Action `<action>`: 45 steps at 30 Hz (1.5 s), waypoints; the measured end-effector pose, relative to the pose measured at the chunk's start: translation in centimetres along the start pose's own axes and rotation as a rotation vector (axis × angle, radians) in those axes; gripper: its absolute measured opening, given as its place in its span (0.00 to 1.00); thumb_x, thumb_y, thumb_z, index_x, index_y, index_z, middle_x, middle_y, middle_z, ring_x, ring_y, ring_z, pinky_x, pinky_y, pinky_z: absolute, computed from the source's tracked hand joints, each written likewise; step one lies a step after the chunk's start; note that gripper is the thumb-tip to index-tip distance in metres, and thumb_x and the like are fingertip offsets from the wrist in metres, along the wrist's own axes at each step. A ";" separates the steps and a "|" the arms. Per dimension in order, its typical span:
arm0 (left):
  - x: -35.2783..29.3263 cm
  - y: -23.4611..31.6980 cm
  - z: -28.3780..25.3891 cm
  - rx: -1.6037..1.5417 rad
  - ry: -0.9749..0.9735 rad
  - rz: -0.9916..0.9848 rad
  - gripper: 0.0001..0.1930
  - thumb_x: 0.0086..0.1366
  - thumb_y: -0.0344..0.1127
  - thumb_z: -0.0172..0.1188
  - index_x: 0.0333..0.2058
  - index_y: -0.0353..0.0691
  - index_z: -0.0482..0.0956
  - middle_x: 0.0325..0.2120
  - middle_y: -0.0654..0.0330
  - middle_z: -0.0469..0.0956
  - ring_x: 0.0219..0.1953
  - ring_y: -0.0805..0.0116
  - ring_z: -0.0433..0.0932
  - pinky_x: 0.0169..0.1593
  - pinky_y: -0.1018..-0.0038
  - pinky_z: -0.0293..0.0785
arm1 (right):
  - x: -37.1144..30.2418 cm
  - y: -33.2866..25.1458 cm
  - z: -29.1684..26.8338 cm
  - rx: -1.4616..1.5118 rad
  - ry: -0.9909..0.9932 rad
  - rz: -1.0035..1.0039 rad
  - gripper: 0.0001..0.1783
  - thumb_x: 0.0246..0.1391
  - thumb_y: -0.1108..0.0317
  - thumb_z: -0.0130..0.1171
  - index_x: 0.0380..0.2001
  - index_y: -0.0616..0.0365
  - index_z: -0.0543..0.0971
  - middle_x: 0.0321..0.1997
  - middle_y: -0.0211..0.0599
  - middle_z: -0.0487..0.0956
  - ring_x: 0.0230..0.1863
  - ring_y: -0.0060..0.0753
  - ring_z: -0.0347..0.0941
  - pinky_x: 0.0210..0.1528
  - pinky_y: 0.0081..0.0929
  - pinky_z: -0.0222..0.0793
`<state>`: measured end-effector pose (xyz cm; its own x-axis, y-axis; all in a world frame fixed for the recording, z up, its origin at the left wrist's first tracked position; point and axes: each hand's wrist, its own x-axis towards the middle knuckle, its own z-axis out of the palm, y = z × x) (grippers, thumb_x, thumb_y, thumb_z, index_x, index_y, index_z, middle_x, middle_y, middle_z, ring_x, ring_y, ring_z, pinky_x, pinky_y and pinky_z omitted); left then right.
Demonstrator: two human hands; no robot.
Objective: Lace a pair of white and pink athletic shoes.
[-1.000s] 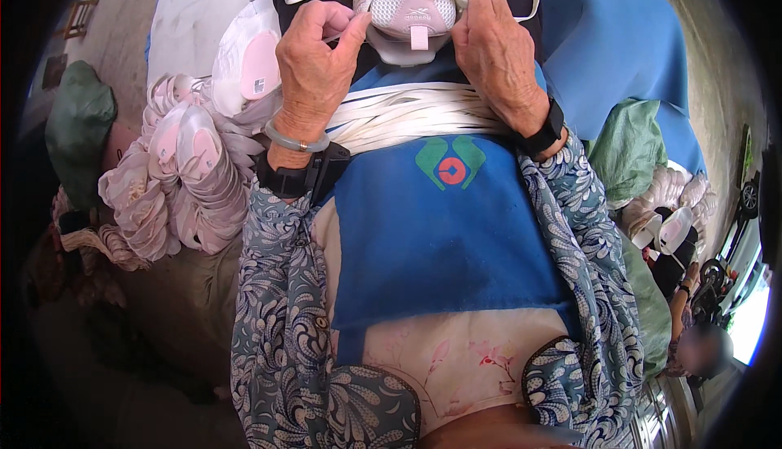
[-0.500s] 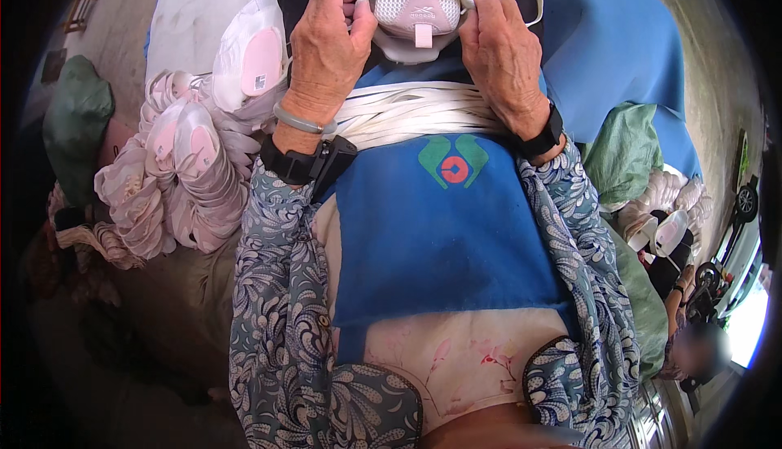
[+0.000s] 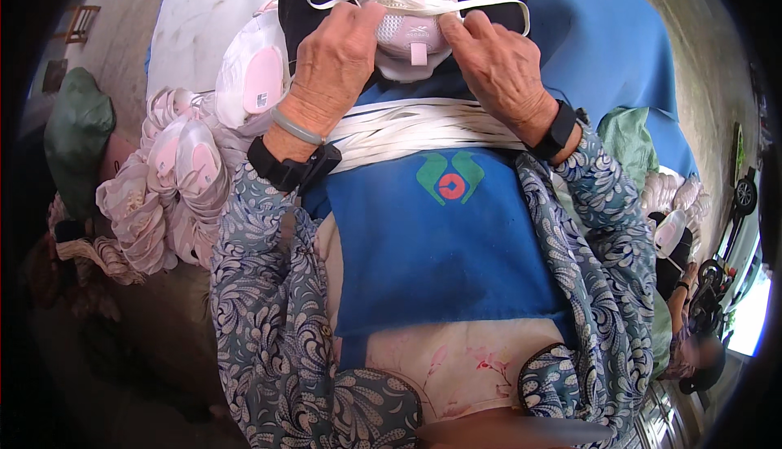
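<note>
A white and pink shoe upper (image 3: 411, 36) rests across my dark-trousered lap at the top of the picture, its tongue tab towards me. Its white lace (image 3: 493, 3) zigzags up the front, and the loose ends loop out on both sides. My left hand (image 3: 336, 54) is closed on the upper's left edge beside the tongue. On the opposite edge my right hand (image 3: 498, 66) is closed too, thumb and forefinger near the top eyelets. The fingertips are partly hidden. Below the shoe, a bundle of white laces (image 3: 423, 127) lies across my blue apron (image 3: 448, 245).
Stacked pink and white shoe uppers (image 3: 183, 172) stand at my left, with another upper (image 3: 254, 66) beside my leg. A blue cloth (image 3: 603, 34) spreads to the right. Green sacks (image 3: 79, 119) lie at the left, and another person (image 3: 684, 319) sits at the far right.
Both hands have come slightly nearer to me, and the right one has moved inward onto the shoe's edge. The shoe upper has shifted down a little in the picture.
</note>
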<state>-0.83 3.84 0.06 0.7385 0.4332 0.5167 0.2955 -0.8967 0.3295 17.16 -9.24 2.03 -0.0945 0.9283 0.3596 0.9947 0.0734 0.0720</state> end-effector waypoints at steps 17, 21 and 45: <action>0.3 -0.9 -0.2 -0.253 0.007 -0.191 0.09 0.62 0.29 0.60 0.40 0.37 0.73 0.28 0.56 0.80 0.29 0.65 0.83 0.33 0.74 0.78 | 3.9 -3.1 -0.9 0.862 0.203 0.220 0.04 0.53 0.71 0.58 0.34 0.57 0.76 0.31 0.42 0.72 0.32 0.49 0.72 0.32 0.38 0.70; 0.4 -1.0 -0.4 -0.380 -0.006 -0.313 0.07 0.64 0.31 0.60 0.38 0.36 0.75 0.27 0.60 0.80 0.28 0.73 0.79 0.33 0.78 0.76 | 4.5 -3.9 0.4 0.637 0.162 0.145 0.06 0.52 0.71 0.56 0.33 0.62 0.75 0.30 0.48 0.74 0.31 0.56 0.74 0.30 0.41 0.72; 2.3 -2.3 -0.7 -0.353 0.047 -0.185 0.16 0.60 0.33 0.65 0.46 0.39 0.75 0.36 0.61 0.75 0.36 0.74 0.76 0.39 0.78 0.75 | 1.2 1.4 -5.6 1.263 -0.371 0.506 0.09 0.54 0.67 0.58 0.29 0.64 0.79 0.22 0.28 0.73 0.24 0.16 0.64 0.26 0.18 0.60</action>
<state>-0.23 6.96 1.05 0.6611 0.5955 0.4564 0.1882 -0.7205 0.6674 18.19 -10.02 7.74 0.0979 0.9786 -0.1812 0.3017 -0.2027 -0.9316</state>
